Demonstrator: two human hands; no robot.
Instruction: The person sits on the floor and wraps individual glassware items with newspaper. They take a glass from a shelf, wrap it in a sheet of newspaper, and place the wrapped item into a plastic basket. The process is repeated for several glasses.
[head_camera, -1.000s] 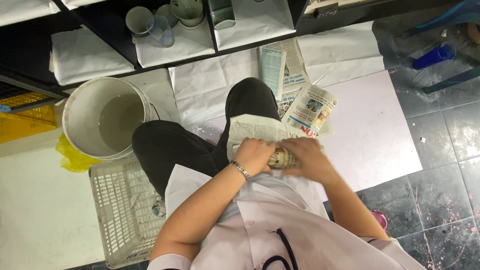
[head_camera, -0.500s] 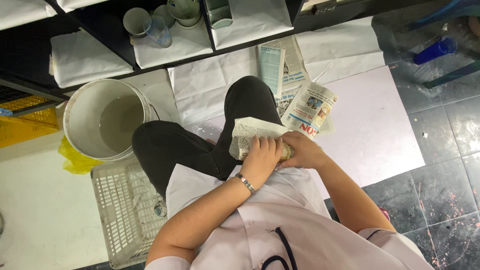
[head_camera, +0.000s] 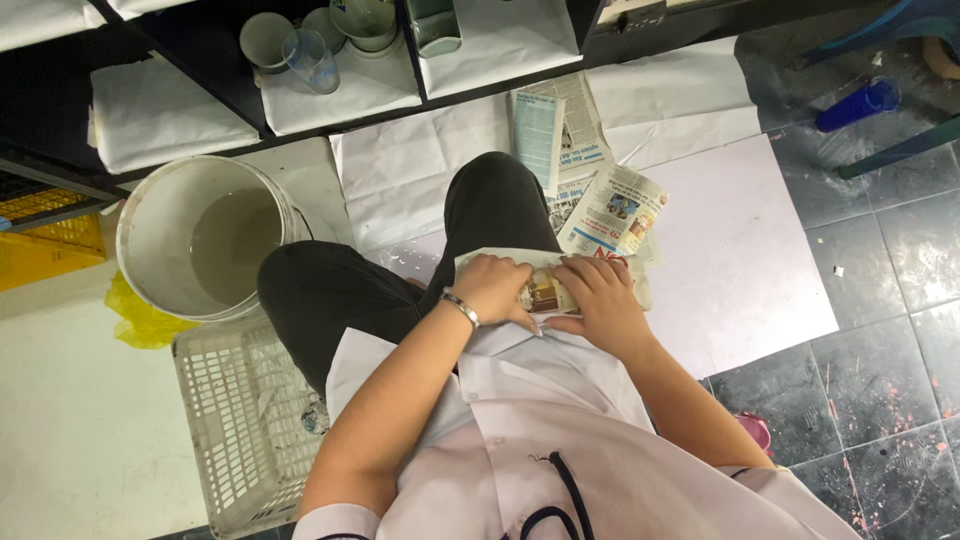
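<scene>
Head view, posture: person seated, seen from above; dark trousers, white shirt; lap fills the centre of the frame.
Left hand (head_camera: 492, 290): fingers curled down onto a newspaper-wrapped bundle (head_camera: 548, 292) on the lap; a bracelet (head_camera: 461, 308) sits at the wrist. Grip: clenched on the bundle's left end.
Right hand (head_camera: 598, 300): fingers spread over the bundle's right end, pressing it; grasping the wrapping paper.
Bundle location: on the right thigh, just in front of the shirt hem, between the two hands.
Hidden: what is inside the wrapping cannot be made out; only a small brownish patch shows between the hands, and the hands cover most of the paper.
Loose newspaper (head_camera: 612, 212): folded sheets on the floor paper just beyond the knee, near the bundle, partly under the leg.
Bucket (head_camera: 160, 215): white, holds cloudy liquid; left of the knees, on the floor.
Crate (head_camera: 232, 420): white plastic lattice, below the bucket; lower edge cut off by the frame, contents unclear.
Shelf (head_camera: 330, 85): paper-lined; cups and a clear glass (head_camera: 310, 60) stand on it, tops cut off at the frame edge.
Blue cylinder (head_camera: 858, 103): on dark tiles, upper right, well apart; kind unclear.
</scene>
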